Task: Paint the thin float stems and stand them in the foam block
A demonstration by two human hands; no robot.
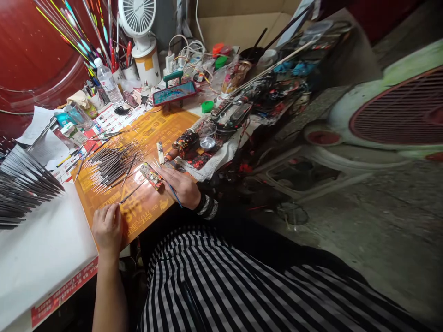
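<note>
My left hand [108, 225] is closed at the near left edge of the orange mat [138, 223], its fingers pinching the end of a thin dark stick [132, 192]. That stick points up and right toward a small paint-crusted block [151, 176]. Closed around a slim blue-handled brush [176, 195], my right hand [183, 186] rests beside the block; the fingers hide part of the brush. A pile of similar dark sticks with pale ends [114, 163] lies on the mat beyond my left hand. A small pale bottle-like piece [160, 152] lies beyond the block.
More dark sticks [24, 189] fan out above a white surface [44, 258] at left. Behind the mat stand a phone [175, 93], a water bottle [108, 82] and a small white fan [137, 18]. Paint-stained clutter [235, 113] covers the right side; a large fan [398, 110] stands farther right.
</note>
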